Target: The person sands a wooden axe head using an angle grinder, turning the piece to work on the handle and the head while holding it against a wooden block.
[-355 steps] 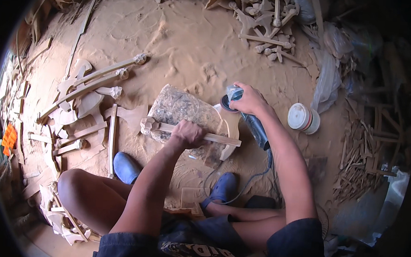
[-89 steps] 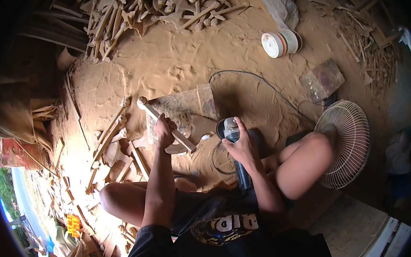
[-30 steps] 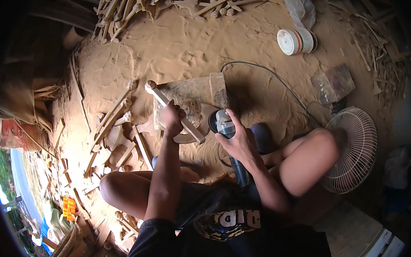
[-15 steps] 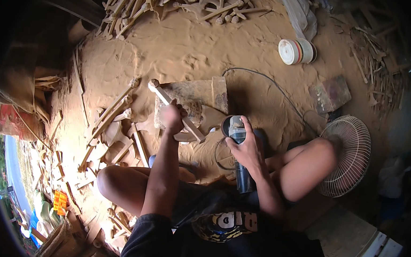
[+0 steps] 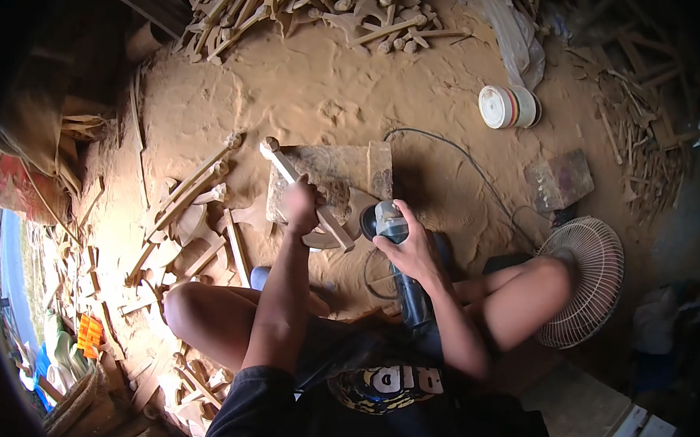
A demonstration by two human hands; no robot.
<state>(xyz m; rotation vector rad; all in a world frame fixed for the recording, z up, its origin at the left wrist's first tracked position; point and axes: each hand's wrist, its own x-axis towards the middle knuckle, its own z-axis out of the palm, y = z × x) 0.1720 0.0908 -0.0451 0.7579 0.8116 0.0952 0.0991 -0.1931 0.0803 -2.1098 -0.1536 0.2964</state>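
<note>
My left hand [image 5: 300, 203] is wrapped round a pale wooden piece [image 5: 283, 166], a squared bar with a carved knob at its far-left end. The bar lies slantwise over a low wooden block [image 5: 333, 165]. In my right hand [image 5: 410, 250] is an angle grinder [image 5: 391, 223], gripped near its grey head, its dark body running back toward my lap. The grinder's round dark disc [image 5: 370, 222] faces the bar's near end with a small gap between them. Partly under the bar lies a flat, curved wooden piece [image 5: 360, 205].
Several carved wooden pieces [image 5: 200, 181] lie left of the block, and a big pile of them [image 5: 331, 9] stands at the back. A white bucket [image 5: 497, 107] lies tipped at the back right. A round fan [image 5: 590, 285] stands beside my right knee. The grinder's cord [image 5: 466, 153] curves over the dusty ground.
The grinder has tilted and shifted slightly left, bringing its disc nearer the wooden bar. My left hand keeps its hold on the bar. The whole view has shifted a little.
</note>
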